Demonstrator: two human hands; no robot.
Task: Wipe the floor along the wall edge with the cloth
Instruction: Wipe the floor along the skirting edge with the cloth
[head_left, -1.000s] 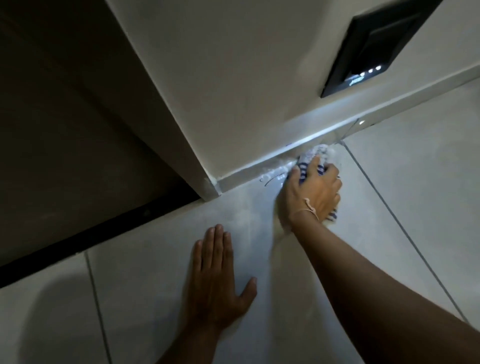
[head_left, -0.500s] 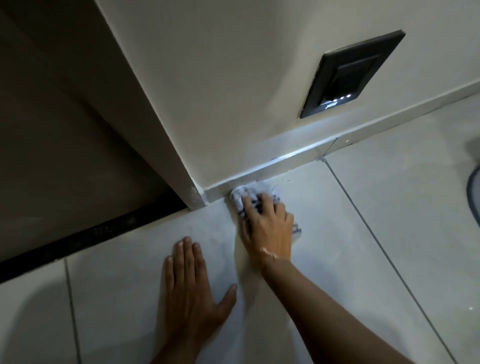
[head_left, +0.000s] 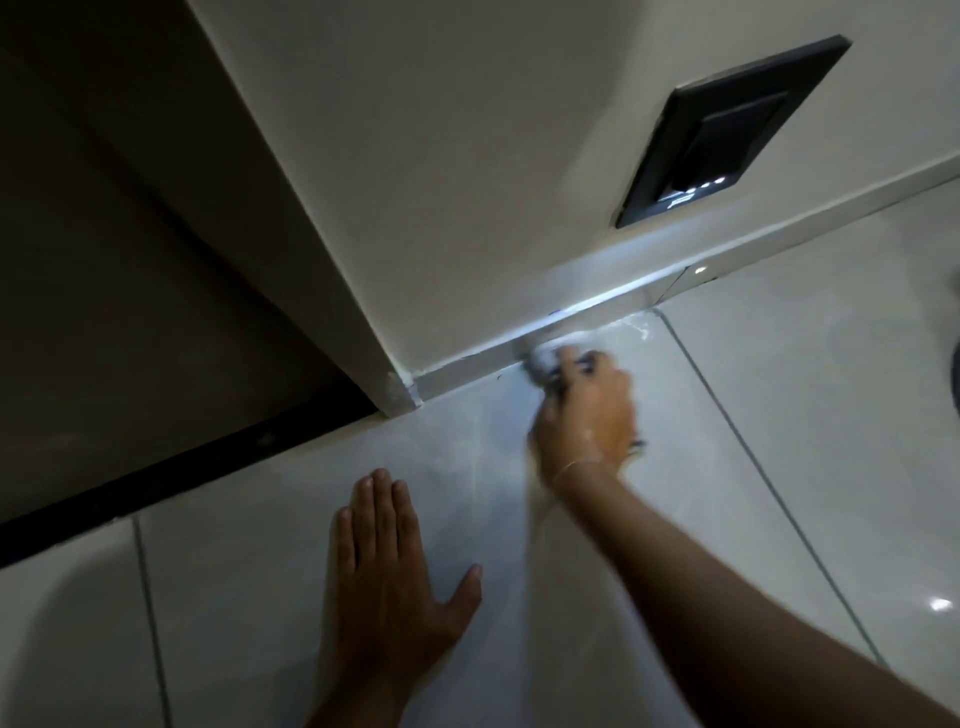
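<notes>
Cloth (head_left: 540, 359): bunched in your right hand (head_left: 584, 418), pressed against the baseboard (head_left: 467, 358). Your left hand (head_left: 387, 582): open, flat on floor (head_left: 779, 415), well below baseboard.

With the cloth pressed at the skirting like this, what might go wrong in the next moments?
1. White residue lies at the wall edge to the right of the striped white-and-blue cloth; a short stroke may miss it.
2. The right hand covers most of the cloth, so knuckles may scrape the pale skirting board.
3. The left hand rests flat on the glossy grey floor tile; if the tile is damp, it may slip.
</notes>
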